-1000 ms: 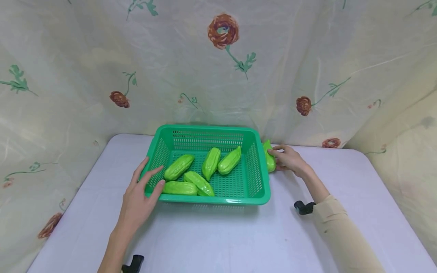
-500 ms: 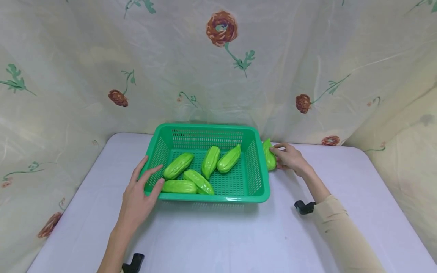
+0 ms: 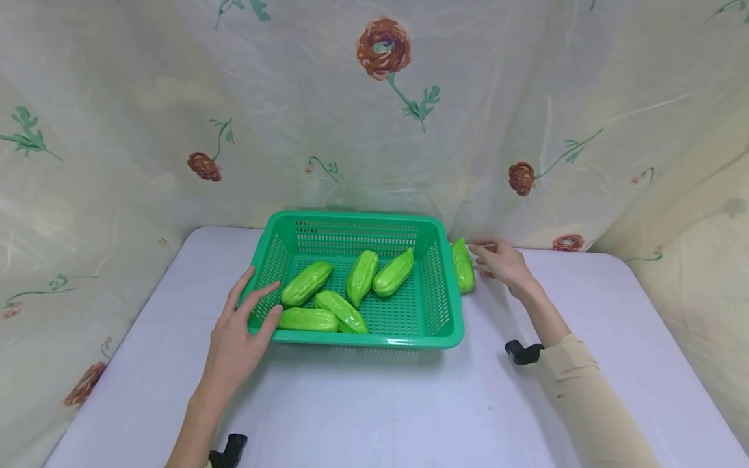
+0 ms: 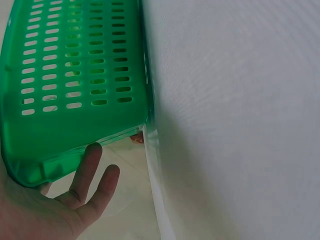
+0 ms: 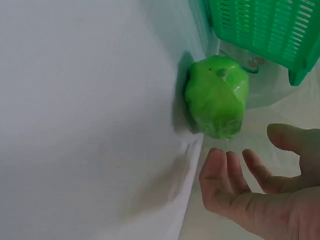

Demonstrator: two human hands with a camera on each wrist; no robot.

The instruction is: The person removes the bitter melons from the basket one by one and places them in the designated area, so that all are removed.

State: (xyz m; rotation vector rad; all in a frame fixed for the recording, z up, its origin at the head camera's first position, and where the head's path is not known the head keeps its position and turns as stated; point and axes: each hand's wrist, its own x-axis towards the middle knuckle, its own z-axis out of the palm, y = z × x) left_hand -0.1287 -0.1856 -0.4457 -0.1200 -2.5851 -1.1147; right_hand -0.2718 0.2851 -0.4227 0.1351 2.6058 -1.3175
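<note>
A green plastic basket [image 3: 368,340] holds several light green bitter melons [image 3: 308,283]. My left hand [image 3: 236,344] rests at its left end, fingers spread and mostly straight, with the thumb along the front left corner. In the left wrist view, two fingers [image 4: 86,172] extend outside the basket's wall. Another bitter melon [image 3: 463,266] lies on the table against the basket's right side; the right wrist view shows its rounded end. Just right of it is my right hand [image 3: 503,265], its fingers loosely bent and apart from the melon, holding nothing.
A white cloth covers the table [image 3: 374,403]. Behind it hangs a flowered curtain [image 3: 281,97], close to the basket's back rim. Black wrist cameras [image 3: 523,353] sit on both forearms.
My right hand has let go of the bitter melon beside the basket and drawn slightly right. That melon stays in place; the left hand and basket have not visibly moved.
</note>
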